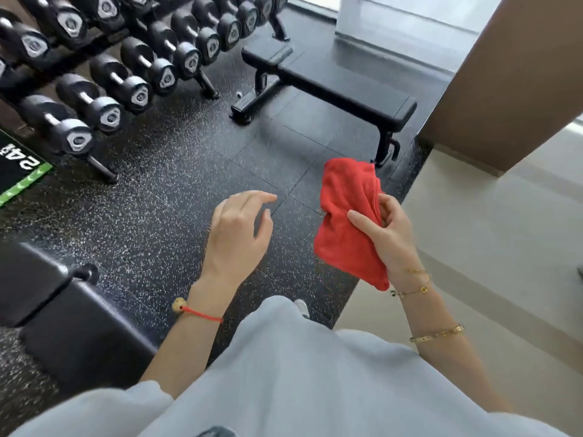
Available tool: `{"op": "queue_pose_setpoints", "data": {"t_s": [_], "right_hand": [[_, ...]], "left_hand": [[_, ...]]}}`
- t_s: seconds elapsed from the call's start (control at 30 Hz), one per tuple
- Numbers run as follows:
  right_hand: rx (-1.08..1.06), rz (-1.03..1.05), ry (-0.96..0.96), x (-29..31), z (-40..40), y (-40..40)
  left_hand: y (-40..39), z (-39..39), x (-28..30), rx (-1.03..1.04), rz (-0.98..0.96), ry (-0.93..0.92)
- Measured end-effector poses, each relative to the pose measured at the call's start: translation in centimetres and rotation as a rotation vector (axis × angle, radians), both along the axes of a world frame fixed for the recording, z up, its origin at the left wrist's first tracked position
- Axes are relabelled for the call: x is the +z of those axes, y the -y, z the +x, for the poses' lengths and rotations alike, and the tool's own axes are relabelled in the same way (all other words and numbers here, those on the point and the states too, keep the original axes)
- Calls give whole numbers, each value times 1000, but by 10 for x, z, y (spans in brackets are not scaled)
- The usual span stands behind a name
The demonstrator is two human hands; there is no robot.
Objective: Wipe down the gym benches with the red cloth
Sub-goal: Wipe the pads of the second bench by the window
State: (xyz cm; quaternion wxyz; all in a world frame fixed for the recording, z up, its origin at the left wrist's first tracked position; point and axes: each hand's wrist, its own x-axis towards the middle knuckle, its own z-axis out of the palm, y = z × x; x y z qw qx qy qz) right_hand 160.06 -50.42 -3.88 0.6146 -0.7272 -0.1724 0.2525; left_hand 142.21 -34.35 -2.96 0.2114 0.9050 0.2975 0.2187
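The right hand (386,234) grips the bunched red cloth (348,222); the left hand (239,234) hangs loosely open, empty; a bench (340,86) stands at twelve o'clock.

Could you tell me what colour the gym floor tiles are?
Black with white speckles, seen in the head view.

A black box with a green stripe (19,167) at the left edge bears white "24", upside down, with smaller letters beside it, possibly "INCH". The dumbbell (77,141) end-cap markings are unreadable.
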Motion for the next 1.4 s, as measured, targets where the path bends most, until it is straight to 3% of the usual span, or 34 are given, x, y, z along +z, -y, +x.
{"op": "queue_pose_setpoints", "data": {"t_s": [0.4,0.97,1.4], "right_hand": [[-68,-36,-13,-5,134,-143],[-64,-27,-14,-4,394,-413],[-298,-46,-49,-16,528,-546]], "left_hand": [[-159,139,-11,-49,-41,-66],[-423,399,-3,-55,-57,-44],[-584,581,-15,-233,-70,-61]]}}
